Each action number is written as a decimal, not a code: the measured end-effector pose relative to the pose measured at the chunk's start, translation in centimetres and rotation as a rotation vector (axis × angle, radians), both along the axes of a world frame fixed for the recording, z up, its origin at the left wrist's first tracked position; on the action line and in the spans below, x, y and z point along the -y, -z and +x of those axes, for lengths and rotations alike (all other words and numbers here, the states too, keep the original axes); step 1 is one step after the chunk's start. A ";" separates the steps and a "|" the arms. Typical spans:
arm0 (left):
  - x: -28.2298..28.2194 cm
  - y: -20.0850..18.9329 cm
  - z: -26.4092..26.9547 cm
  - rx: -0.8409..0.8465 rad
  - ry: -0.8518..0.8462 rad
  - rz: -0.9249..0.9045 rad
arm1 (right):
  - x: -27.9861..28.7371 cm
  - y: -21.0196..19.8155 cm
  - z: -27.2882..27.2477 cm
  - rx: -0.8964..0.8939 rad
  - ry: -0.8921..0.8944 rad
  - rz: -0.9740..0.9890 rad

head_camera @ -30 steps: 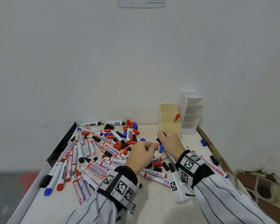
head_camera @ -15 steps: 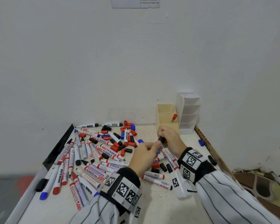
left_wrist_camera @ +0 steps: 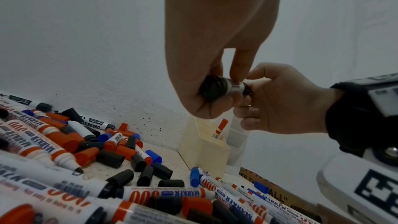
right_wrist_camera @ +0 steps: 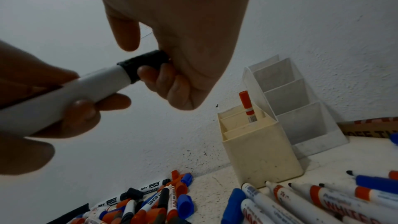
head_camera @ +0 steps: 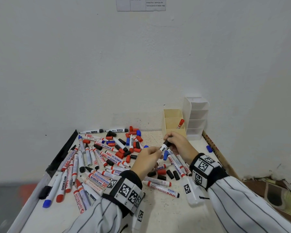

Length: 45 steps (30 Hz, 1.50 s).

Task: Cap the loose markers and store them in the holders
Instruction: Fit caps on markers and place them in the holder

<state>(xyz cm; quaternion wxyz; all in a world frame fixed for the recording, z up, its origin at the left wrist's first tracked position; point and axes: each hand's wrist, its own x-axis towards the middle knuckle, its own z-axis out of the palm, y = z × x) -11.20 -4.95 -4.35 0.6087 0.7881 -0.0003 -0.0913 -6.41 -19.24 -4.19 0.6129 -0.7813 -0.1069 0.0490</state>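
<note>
A white marker (head_camera: 163,147) with a black cap (head_camera: 166,142) on its end is held above the table between both hands. My left hand (head_camera: 155,151) grips the barrel (right_wrist_camera: 94,83). My right hand (head_camera: 168,140) has its fingers curled round the black cap (right_wrist_camera: 146,64). In the left wrist view the marker's black rear end (left_wrist_camera: 213,88) faces the camera. A beige holder (head_camera: 172,118) at the back right has one red-capped marker (head_camera: 180,123) standing in it. Beside it stands a white stepped holder (head_camera: 196,115).
Many uncapped and capped markers (head_camera: 106,158) and loose red, black and blue caps (head_camera: 134,138) cover the table's (head_camera: 158,216) left and middle. A black strip (head_camera: 62,153) runs along the left edge and a printed cardboard strip (head_camera: 213,148) along the right. The wall is just behind the holders.
My right hand rose from the table with the black cap and met the marker in my left hand. The cap now sits on the marker's end, and both hands are higher.
</note>
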 end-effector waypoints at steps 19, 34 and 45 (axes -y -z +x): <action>0.2 1.2 -0.5 0.377 -0.054 0.344 | -0.7 0.7 -0.6 0.045 0.155 -0.250; 0.2 1.2 -0.5 0.313 0.042 0.376 | -0.8 1.3 -2.1 0.083 0.245 -0.163; 0.9 0.8 -0.8 0.398 0.004 0.567 | -0.2 0.9 -1.8 0.066 0.170 -0.113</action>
